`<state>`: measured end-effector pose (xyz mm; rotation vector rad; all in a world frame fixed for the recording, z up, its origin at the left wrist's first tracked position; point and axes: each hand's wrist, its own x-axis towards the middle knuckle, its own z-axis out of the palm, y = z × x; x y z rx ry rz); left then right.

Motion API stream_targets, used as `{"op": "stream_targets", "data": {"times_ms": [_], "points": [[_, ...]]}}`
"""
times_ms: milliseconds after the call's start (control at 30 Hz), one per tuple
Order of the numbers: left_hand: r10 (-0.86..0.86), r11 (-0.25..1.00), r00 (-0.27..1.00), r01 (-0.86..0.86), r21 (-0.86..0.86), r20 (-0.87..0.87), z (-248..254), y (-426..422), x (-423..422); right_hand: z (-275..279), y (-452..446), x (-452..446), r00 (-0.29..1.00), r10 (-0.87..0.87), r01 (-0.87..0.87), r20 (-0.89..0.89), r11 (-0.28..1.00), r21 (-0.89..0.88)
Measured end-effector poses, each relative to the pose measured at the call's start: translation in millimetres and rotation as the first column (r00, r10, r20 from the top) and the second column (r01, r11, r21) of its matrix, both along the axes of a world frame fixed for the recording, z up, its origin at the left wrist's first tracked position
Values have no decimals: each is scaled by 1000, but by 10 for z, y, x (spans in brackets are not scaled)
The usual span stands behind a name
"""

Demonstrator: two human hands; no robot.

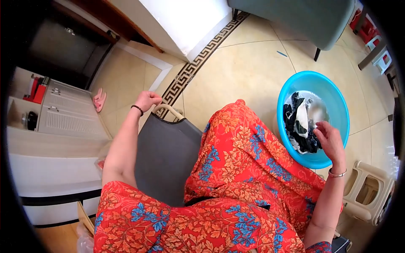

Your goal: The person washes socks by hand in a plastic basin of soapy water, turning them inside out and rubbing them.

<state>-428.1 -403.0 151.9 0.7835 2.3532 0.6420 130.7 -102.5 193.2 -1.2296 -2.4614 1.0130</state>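
A blue basin (340,110) stands on the floor at the right, with dark and white wet cloths (302,122) and some water inside. My right hand (330,138) is over the basin's near right part, its fingers bent; whether they hold anything is too small to tell. My left hand (147,101) is at the left, beside the beige curved handle (168,110) of a dark grey flat panel (166,156). Its fingertips are drawn together, and what lies between them, if anything, cannot be made out. A red patterned garment (236,168) covers my lap.
A beige plastic stool (371,192) stands right of the basin. Beyond it is a grey-green chair (301,21) with dark legs. A white louvered cabinet (71,111) and pink slippers (99,100) are at the left. A white wall corner (181,25) juts out at the top.
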Motion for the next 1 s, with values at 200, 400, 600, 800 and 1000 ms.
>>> {"op": "stream_targets", "data": {"times_ms": [200, 400, 600, 800, 1000], "points": [[-91, 980, 904, 7, 199, 418, 708, 561, 422, 104, 7, 24, 1000, -5, 4, 31, 999, 39], [-241, 937, 751, 17, 348, 615, 769, 873, 601, 217, -23, 59, 999, -13, 11, 42, 998, 58], [-306, 910, 648, -16, 413, 698, 827, 1019, 658, 223, -4, 102, 998, 2, -8, 62, 994, 106], [-377, 888, 563, -7, 460, 736, 849, 1102, 672, 229, 9, 92, 997, 0, -7, 73, 995, 98], [-363, 895, 516, -39, 445, 776, 908, 1159, 752, 266, 22, 51, 989, 19, -31, 144, 997, 76]]}}
